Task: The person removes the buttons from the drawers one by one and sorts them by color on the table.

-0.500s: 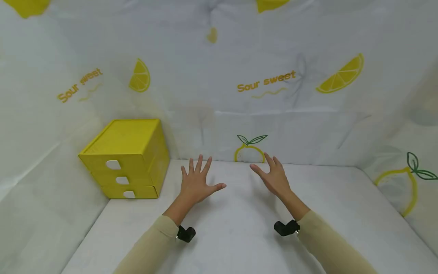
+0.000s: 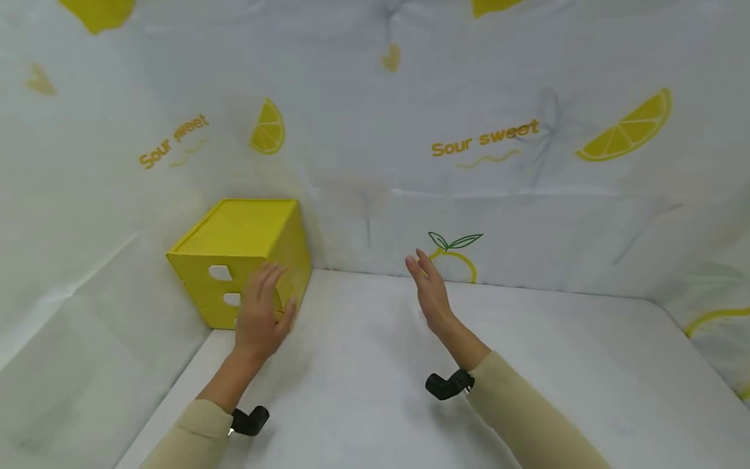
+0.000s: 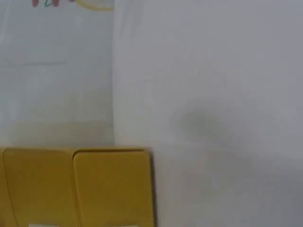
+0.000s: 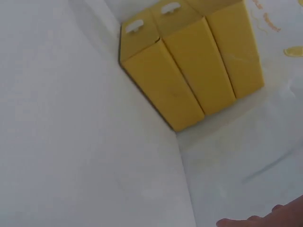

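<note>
The yellow drawer box (image 2: 240,228) sits in the far left corner of the table (image 2: 357,378), a smooth, squared block with seams between its three tiers and rounded white pulls (image 2: 220,273). The person's left hand (image 2: 260,319) hovers before its front, fingers loosely extended, nothing in them; whether it touches I can't tell. The right hand (image 2: 432,296), likewise unfurled and bare, hangs well apart over the plain white top. Creased whitish sheeting (image 2: 351,150), printed with lemons, walls us in.
</note>
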A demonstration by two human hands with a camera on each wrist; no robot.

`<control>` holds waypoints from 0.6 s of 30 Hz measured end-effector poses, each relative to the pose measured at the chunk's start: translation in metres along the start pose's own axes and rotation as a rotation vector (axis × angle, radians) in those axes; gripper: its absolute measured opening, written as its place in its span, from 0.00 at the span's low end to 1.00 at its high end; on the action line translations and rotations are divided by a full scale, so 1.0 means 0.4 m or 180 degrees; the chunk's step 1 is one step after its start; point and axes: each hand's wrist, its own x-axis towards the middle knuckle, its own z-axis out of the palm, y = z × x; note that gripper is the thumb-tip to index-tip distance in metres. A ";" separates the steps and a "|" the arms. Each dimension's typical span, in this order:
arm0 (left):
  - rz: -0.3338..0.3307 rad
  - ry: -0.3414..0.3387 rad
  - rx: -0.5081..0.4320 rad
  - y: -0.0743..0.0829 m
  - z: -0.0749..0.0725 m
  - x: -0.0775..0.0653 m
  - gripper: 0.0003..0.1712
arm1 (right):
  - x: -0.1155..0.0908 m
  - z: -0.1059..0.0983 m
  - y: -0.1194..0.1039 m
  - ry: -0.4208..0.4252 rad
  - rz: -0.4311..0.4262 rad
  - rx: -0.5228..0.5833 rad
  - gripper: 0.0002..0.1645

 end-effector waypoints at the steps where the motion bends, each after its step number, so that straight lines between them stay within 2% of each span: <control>1: -0.0127 0.0202 -0.0036 -0.014 -0.015 0.005 0.28 | 0.003 0.020 -0.004 -0.0079 -0.0010 0.0133 0.45; 5: -0.0882 0.0924 -0.0166 -0.076 -0.091 0.032 0.27 | 0.019 0.120 -0.035 -0.0503 -0.0021 0.0478 0.43; 7: -0.1279 0.1074 -0.0161 -0.105 -0.130 0.047 0.29 | 0.029 0.171 -0.054 -0.0655 -0.0091 0.0482 0.42; 9: -0.1612 0.1045 -0.0110 -0.131 -0.158 0.059 0.31 | 0.038 0.213 -0.072 -0.0751 -0.0184 0.0431 0.40; 12: -0.2073 0.0905 -0.0198 -0.165 -0.174 0.073 0.34 | 0.054 0.262 -0.088 -0.0949 -0.0193 0.0422 0.39; 16: -0.2901 0.0632 -0.0764 -0.200 -0.168 0.081 0.37 | 0.071 0.316 -0.103 -0.1257 -0.0113 0.0360 0.40; 18: -0.3214 0.0478 -0.1032 -0.212 -0.159 0.085 0.36 | 0.074 0.339 -0.110 -0.1324 -0.0114 0.0275 0.41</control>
